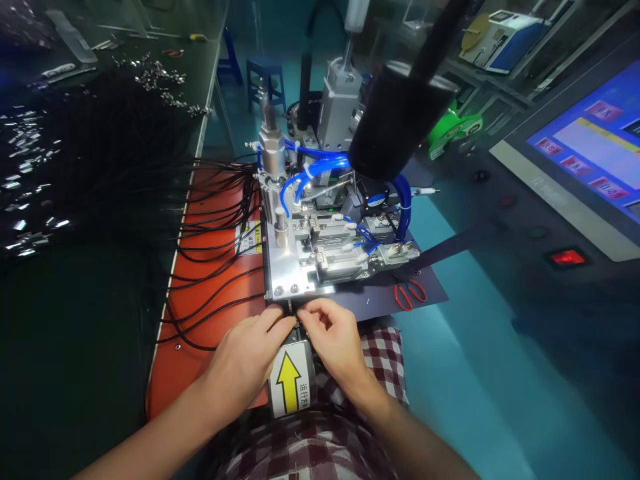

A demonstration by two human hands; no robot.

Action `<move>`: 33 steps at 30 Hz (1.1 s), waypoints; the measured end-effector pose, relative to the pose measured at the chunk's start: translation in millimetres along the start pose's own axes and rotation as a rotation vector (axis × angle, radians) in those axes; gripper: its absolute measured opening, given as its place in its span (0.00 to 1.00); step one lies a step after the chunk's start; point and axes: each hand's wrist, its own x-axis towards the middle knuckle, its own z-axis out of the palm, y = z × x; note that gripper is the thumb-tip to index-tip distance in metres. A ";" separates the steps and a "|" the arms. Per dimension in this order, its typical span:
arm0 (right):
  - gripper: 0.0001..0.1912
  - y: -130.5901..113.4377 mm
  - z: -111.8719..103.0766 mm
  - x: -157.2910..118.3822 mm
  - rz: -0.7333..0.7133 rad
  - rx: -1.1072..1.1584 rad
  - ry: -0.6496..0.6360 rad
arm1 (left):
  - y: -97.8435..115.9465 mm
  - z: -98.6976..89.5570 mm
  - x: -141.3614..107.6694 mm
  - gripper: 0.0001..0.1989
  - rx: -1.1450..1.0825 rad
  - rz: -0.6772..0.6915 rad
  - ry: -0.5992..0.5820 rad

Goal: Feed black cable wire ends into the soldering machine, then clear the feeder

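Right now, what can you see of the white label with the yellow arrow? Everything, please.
The label is white, seemingly printed film or paper, and looks intact. Its black-outlined yellow arrow points away from the wearer, toward the silver machine; dark characters run along its right side. It sits on a dark part in front of the machine, just above the checked cloth. The left hand is close to its left edge; contact is unclear. The right hand appears clear of it.

Checked cloth (320, 445) over the lap — dark maroon and white squares; left hand (245, 360), right hand (335, 337) and forearms (165, 427) bare.
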 end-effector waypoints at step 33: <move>0.08 -0.8 -8.9 -2.4 0.156 0.246 -0.105 | -0.2 -1.7 2.3 0.16 -0.022 -0.010 -0.007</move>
